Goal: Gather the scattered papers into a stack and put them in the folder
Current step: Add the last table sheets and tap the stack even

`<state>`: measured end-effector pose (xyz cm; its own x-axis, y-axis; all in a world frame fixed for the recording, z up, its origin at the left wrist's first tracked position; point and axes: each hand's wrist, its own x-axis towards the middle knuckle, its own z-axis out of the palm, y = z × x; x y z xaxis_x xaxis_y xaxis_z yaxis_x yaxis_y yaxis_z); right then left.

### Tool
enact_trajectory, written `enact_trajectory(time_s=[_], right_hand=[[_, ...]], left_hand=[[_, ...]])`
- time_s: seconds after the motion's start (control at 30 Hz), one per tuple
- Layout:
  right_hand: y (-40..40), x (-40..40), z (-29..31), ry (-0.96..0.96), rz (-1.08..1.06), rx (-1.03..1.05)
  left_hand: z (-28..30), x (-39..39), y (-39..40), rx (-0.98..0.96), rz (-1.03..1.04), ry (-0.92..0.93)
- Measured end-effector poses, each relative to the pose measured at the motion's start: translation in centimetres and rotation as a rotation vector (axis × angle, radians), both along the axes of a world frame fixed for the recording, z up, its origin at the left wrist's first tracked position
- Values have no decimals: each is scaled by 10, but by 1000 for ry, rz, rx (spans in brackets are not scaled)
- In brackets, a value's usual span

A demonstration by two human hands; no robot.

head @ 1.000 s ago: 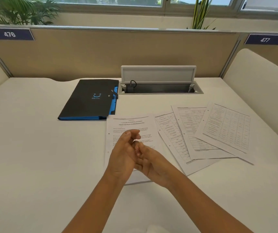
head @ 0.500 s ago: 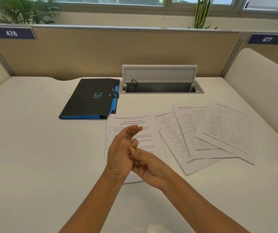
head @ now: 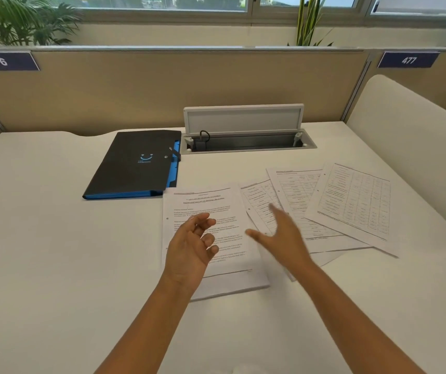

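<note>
Both forearms reach forward from the bottom edge over the white counter, and the two hands hang apart above the papers, holding nothing. The left hand is turned with its palm facing right, the thumb up and the fingers loosely curled inward; it is relaxed, not clenched, and sits over the lower left part of the text sheet. Whether it touches the sheet cannot be told. The right hand is spread with the fingers straight and pointing away from the person, thumb stretched out to the left; its outline is blurred. It hovers over the seam between the text sheet and the first table sheet.

Four printed sheets lie fanned across the counter in front of the person. The text sheet is leftmost. To its right the first table sheet is partly covered by a second table sheet, which is in turn overlapped by the rightmost table sheet.

The black folder with blue edges lies closed and flat on the counter, behind and to the left of the sheets, its near right corner just beside the text sheet's top left corner. Right of the folder, an opened cable hatch is set into the counter before the beige partition.
</note>
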<state>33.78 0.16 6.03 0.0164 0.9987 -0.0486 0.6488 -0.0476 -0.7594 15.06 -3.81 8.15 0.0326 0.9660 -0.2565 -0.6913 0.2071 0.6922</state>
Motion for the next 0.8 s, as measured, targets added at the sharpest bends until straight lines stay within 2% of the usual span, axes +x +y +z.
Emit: enact_trajectory(time_s=[0.07,0.13,0.23,0.33,0.47,0.67,0.8], right_hand=[[19,32,-12,-267,-84,31],[34,59,-23,-482,-147,-79],[43,79,-39,-638,-179,-195],[41,79,-50,-607,-210,-150],[32,67,-60,-647,-261,15],[31,67,-53,-548,-369,106],[30,71,-36,-446,-413,245]], left_hand=[[-1,-1,0,-31,12,15],[-5,-1,1,-63,20,28],[-9,-1,1,-97,12,-3],[-9,-1,2,-77,-12,-26],[-12,-1,3,-68,-28,-27],[-18,-7,3,-75,-14,-46],[-24,-5,4,-201,63,-29]])
